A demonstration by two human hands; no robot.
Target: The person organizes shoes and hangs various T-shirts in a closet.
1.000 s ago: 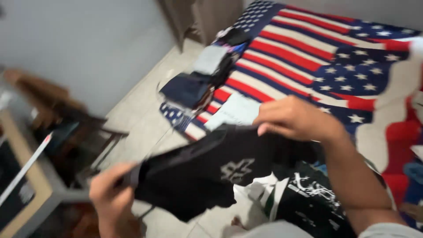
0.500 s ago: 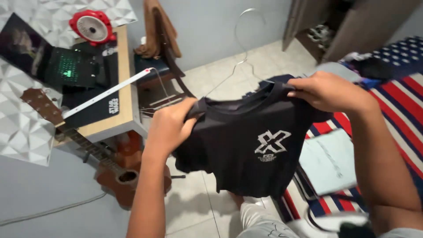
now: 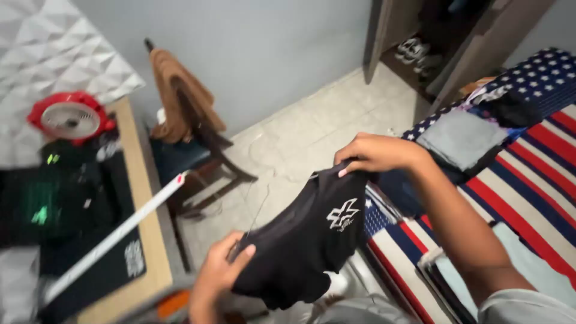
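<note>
A black t-shirt [image 3: 306, 240] with a white cross-shaped print hangs slack between my two hands. My right hand [image 3: 378, 155] pinches its upper edge, raised in front of the bed. My left hand [image 3: 219, 276] grips the lower left side, low and close to my body. A thin wire hanger [image 3: 259, 213] runs up from near my left hand; how it sits in the shirt is unclear.
A bed with a striped and starred cover [image 3: 528, 186] carries folded clothes [image 3: 462, 139] on the right. A wooden chair [image 3: 189, 135] with cloth draped on it stands by the wall. A desk [image 3: 141, 204] with a red fan [image 3: 71, 117] is on the left. An open wardrobe [image 3: 444, 42] stands behind.
The shirt was stretched flat between my hands; now it sags, my left hand has dropped and my right hand is higher. The view has swung right and down.
</note>
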